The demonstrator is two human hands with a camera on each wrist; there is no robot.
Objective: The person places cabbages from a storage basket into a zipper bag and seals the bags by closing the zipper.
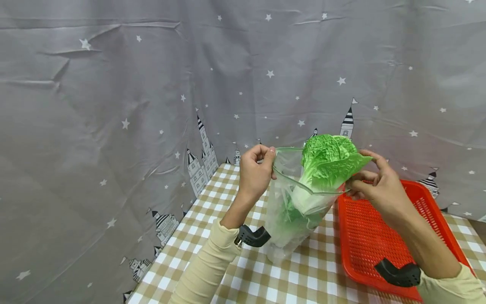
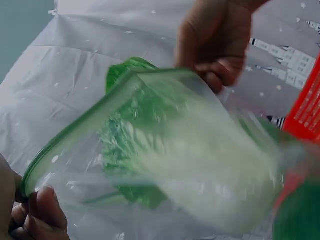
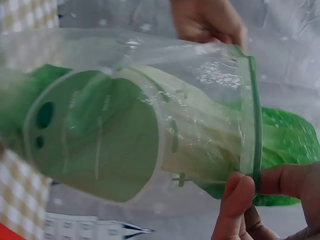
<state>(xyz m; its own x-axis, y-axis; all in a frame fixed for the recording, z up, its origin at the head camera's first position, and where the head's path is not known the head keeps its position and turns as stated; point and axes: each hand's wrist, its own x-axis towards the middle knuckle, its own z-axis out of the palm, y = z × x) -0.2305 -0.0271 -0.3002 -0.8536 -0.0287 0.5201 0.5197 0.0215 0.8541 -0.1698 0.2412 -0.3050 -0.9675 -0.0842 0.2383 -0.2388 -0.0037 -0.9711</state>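
A clear zip bag [image 1: 279,219] with a green seal hangs between both hands above the table, its mouth spread wide. My left hand [image 1: 256,169] pinches the left end of the rim. At the right end, my right hand [image 1: 379,185] pinches the rim between thumb and fingers. A napa cabbage [image 1: 328,160] leans in the mouth, its white base inside and its leafy green top sticking out beside my right fingers. Lower in the bag lies more green stuff, blurred by the plastic. A green printed label [image 3: 95,135] shows on the bag's side in the right wrist view.
A red plastic basket [image 1: 373,240] stands on the right of the table under my right forearm. Brown-and-white checked cloth [image 1: 243,274] covers the table. Behind it hangs a grey curtain [image 1: 133,84] with stars and castles.
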